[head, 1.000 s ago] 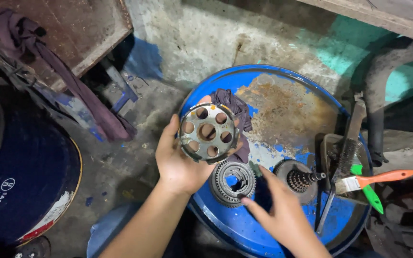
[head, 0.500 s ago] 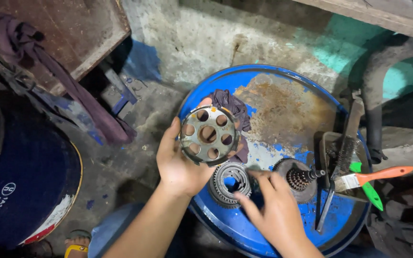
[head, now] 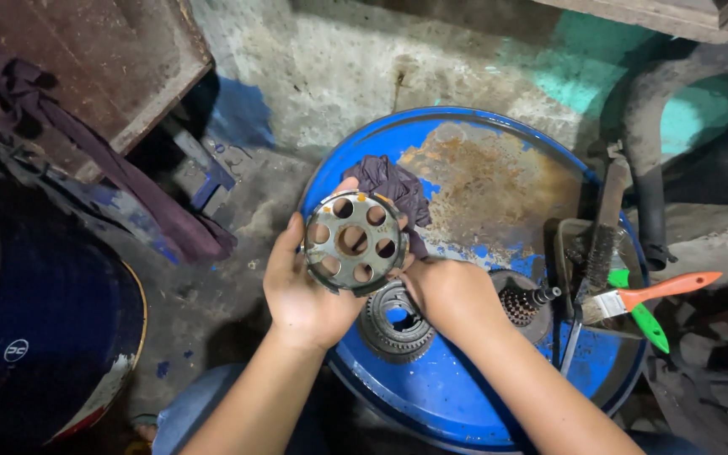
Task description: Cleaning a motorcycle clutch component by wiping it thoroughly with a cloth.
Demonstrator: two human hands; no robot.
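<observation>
Both hands on a round metal disc with holes, held over a blue drum.

The left hand [head: 309, 291] cups the perforated disc [head: 354, 243] from below, fingers curled round its rim; the right hand [head: 448, 291] is closed on its right edge. Just beneath, a toothed gear ring [head: 393, 324] lies on the rusty blue drum lid [head: 499, 177], with a dark rag [head: 393, 185] behind and an orange-handled brush [head: 655, 292] well to the right.

Gear [head: 396, 320] on drum [head: 499, 168] (brush [head: 634, 299] right)
</observation>
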